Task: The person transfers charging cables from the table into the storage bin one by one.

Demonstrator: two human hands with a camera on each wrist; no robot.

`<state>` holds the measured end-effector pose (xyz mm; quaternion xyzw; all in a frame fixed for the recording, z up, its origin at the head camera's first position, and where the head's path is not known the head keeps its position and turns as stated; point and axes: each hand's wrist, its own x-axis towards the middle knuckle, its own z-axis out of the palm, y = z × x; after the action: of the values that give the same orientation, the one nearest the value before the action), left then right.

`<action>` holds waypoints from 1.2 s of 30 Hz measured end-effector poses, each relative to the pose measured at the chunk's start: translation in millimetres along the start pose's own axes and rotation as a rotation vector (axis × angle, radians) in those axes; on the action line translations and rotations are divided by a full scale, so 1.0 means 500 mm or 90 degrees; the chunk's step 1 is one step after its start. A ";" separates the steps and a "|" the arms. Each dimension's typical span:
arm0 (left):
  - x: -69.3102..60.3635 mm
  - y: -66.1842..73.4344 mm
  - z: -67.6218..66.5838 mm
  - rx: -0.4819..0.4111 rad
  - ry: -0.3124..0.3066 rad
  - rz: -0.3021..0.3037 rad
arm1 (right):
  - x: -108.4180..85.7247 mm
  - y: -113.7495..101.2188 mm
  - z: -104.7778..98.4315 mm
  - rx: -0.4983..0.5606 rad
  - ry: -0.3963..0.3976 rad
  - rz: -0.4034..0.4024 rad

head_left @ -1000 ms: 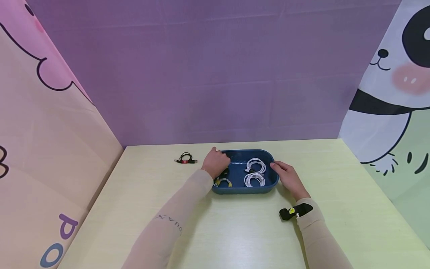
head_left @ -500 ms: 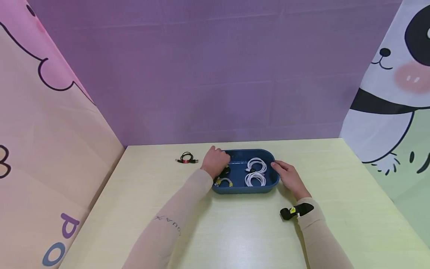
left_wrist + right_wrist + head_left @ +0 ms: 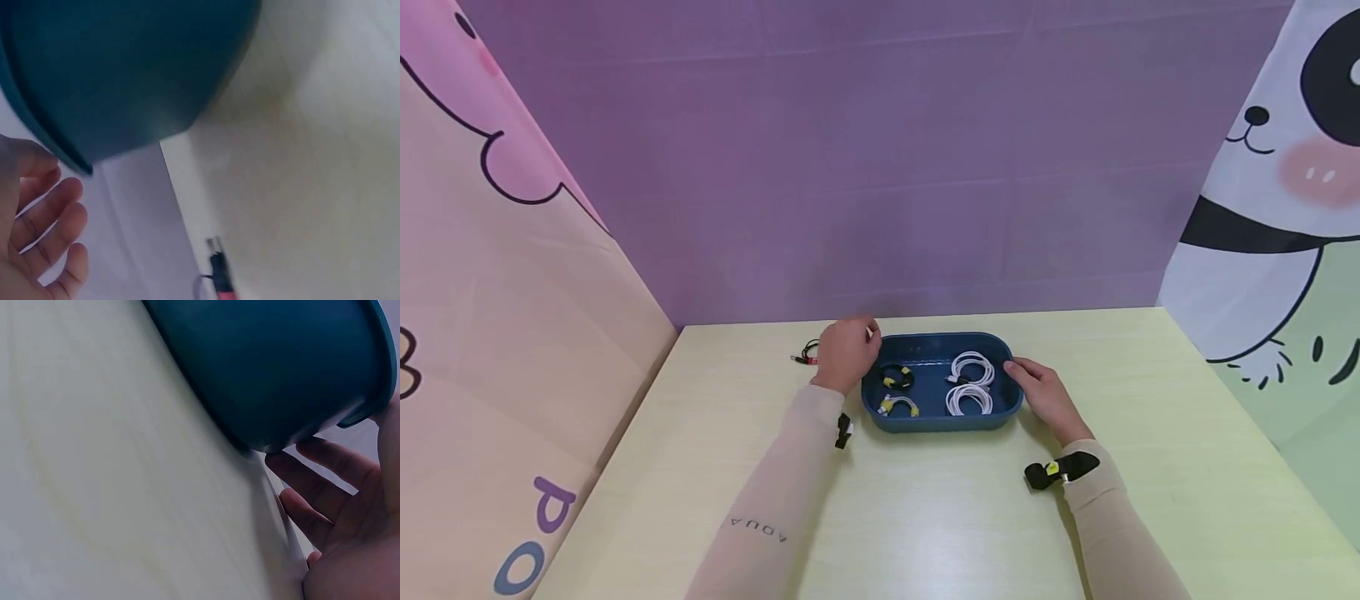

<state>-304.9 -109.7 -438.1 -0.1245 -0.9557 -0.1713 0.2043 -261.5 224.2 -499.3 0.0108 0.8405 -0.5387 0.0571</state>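
Note:
My left hand (image 3: 847, 352) is just off the left end of a blue tray (image 3: 934, 424). In the left wrist view its fingers (image 3: 53, 228) are loosely bent and hold nothing. The right hand (image 3: 1041, 392) grips the tray's right end, thumb at the rim and fingers (image 3: 312, 481) against the outer wall. Inside the tray lie a black coiled cable (image 3: 910, 377) with yellow bands, a short pale cable with yellow ends (image 3: 914, 409), and two white coiled cables (image 3: 990, 372). A black cable with a red band (image 3: 802, 360) lies on the table, partly hidden behind my left hand.
The tray stands near the back of a pale wooden table (image 3: 925, 517). A purple cloth (image 3: 880, 167) rises behind it, with printed panels at both sides. Small black devices are strapped to the left wrist (image 3: 844, 431) and right wrist (image 3: 1078, 468).
My left hand has moved left, out of the tray, uncovering the black coiled cable there and partly covering the cable on the table. The right hand stays on the tray.

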 end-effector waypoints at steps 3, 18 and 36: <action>-0.011 -0.034 -0.003 -0.055 -0.002 -0.079 | 0.000 0.000 0.000 0.002 0.000 0.001; -0.072 -0.149 -0.009 -0.037 -0.067 -0.245 | -0.001 0.003 0.003 0.004 0.002 0.000; -0.074 -0.152 -0.006 -0.017 -0.113 -0.263 | -0.003 0.003 0.001 0.004 -0.003 0.010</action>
<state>-294.6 -186.4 -472.7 0.0564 -0.9728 -0.2103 0.0786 -259.7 224.6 -500.9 0.0160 0.8385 -0.5410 0.0632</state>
